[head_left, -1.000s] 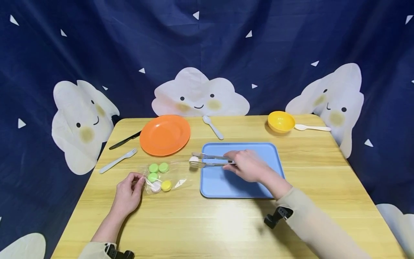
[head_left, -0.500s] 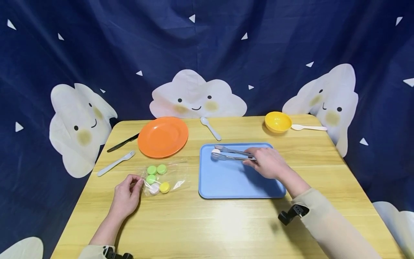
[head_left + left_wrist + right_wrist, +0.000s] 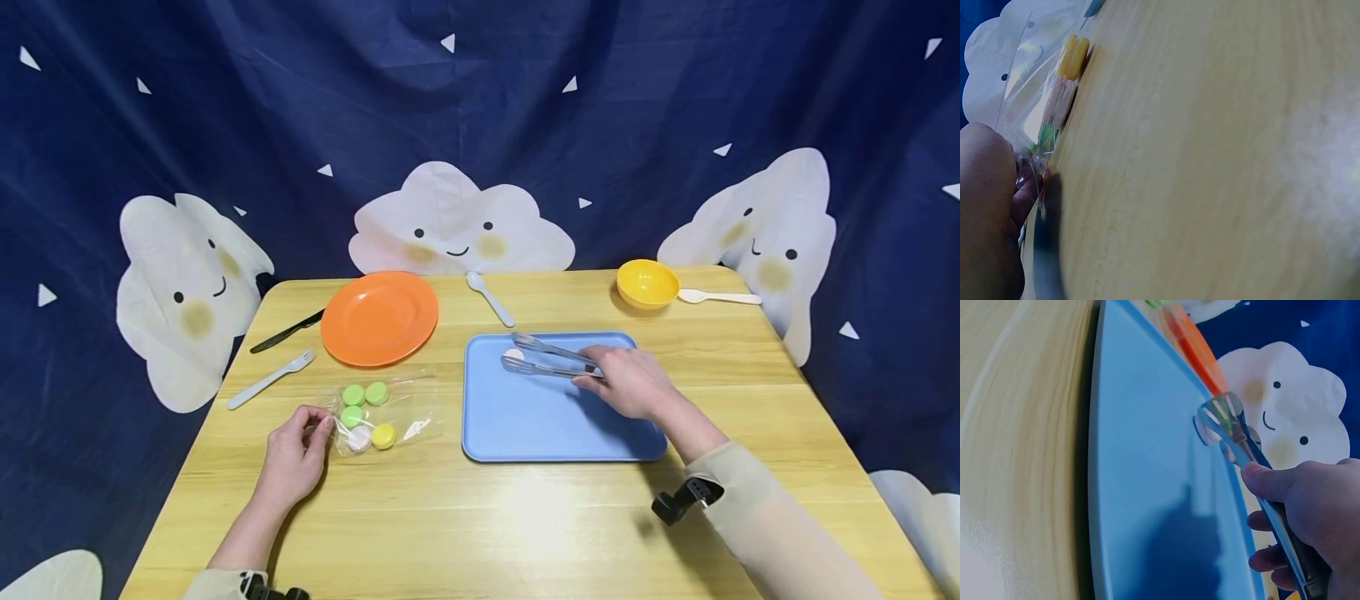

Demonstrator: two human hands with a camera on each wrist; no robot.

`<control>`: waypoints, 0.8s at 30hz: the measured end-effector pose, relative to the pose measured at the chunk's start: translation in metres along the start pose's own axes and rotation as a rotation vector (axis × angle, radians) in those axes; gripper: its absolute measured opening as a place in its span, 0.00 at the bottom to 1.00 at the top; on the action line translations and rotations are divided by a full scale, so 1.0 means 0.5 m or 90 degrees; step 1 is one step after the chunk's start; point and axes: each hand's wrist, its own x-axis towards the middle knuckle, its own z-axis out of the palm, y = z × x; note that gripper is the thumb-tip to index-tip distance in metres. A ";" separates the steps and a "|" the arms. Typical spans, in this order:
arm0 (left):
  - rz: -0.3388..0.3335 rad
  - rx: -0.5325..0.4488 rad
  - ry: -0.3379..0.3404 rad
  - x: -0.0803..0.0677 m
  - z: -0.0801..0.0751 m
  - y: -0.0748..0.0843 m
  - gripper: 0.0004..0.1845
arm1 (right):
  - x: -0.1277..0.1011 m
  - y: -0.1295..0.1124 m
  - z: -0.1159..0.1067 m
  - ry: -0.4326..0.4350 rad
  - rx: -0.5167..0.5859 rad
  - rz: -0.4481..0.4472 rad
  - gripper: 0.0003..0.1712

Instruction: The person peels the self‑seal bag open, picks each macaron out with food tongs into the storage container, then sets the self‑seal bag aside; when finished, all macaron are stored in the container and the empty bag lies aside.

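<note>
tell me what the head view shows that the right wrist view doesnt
Only the head view shows the left hand pinching the clear bag of green, white and yellow macarons, plus the fork, black knife, two white spoons and yellow bowl.

Only the right wrist view shows the tongs' slotted tips close up, standing apart at a pale round piece on the tray.

Both show the right hand gripping the tongs over the blue tray, the orange plate and the wooden table.
</note>
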 end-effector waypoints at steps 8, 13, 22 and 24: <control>-0.007 0.006 -0.010 -0.001 -0.001 -0.005 0.02 | 0.016 -0.053 -0.007 0.008 0.015 -0.056 0.27; -0.009 0.006 -0.014 0.001 0.000 -0.004 0.04 | 0.033 -0.098 0.007 -0.011 0.013 -0.089 0.29; -0.001 -0.002 -0.007 0.002 -0.001 0.002 0.04 | 0.068 -0.174 0.047 -0.061 0.012 -0.133 0.26; 0.001 -0.002 -0.009 0.002 -0.003 0.003 0.04 | 0.075 -0.190 0.056 -0.066 0.010 -0.146 0.24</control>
